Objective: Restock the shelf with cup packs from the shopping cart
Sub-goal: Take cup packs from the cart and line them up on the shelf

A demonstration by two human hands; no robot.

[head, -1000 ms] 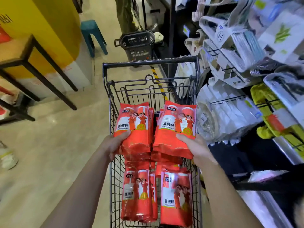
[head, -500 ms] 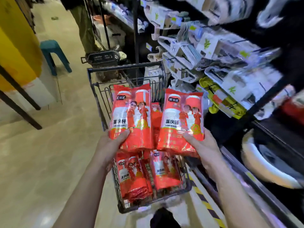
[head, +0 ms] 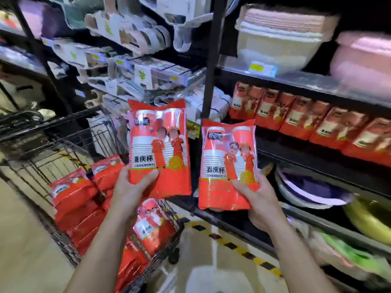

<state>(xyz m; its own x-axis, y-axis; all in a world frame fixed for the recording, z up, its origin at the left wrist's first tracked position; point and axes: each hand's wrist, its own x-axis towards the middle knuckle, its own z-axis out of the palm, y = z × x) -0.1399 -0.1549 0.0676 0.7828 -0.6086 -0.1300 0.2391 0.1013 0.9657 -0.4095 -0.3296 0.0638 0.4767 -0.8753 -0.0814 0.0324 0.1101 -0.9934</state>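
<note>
Two red cup packs are held upright in the air, side by side but apart, between the cart and the shelf. The left pack (head: 158,149) sits higher; the left hand (head: 129,195) has its fingers (head: 148,176) clamped on the bottom end, thumb across the front. The right hand (head: 262,204) has its fingers clamped the same way on the right pack (head: 228,163), near the shelf (head: 313,155). More packs (head: 76,197) lie heaped in the cart (head: 55,125) at lower left. A row of like packs (head: 304,117) stands on the shelf, with stacked basins (head: 277,43) one level above.
</note>
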